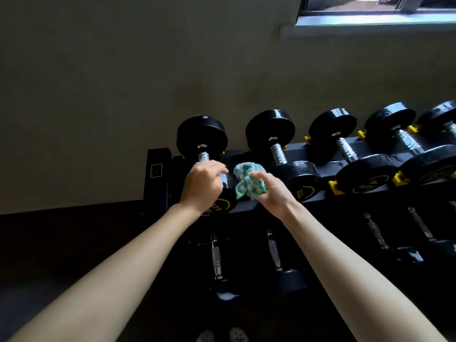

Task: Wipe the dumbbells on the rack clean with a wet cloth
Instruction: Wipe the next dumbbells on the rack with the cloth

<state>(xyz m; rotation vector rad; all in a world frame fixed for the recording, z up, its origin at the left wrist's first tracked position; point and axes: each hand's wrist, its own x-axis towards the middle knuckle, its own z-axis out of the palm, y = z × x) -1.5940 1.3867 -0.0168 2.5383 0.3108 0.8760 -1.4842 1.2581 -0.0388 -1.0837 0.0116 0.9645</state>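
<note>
On the rack (pixel 158 174), dumbbells (pixel 270 129) in rows; cloth (pixel 249 181) in right hand (pixel 274 193)

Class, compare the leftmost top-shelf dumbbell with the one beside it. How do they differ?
The left hand grips the leftmost dumbbell, covering most of its handle; the second dumbbell is untouched, handle bare. The cloth, held in the right hand, sits at the leftmost dumbbell's near head; the second dumbbell's shows clear. Both have black heads and chrome handles.
</note>
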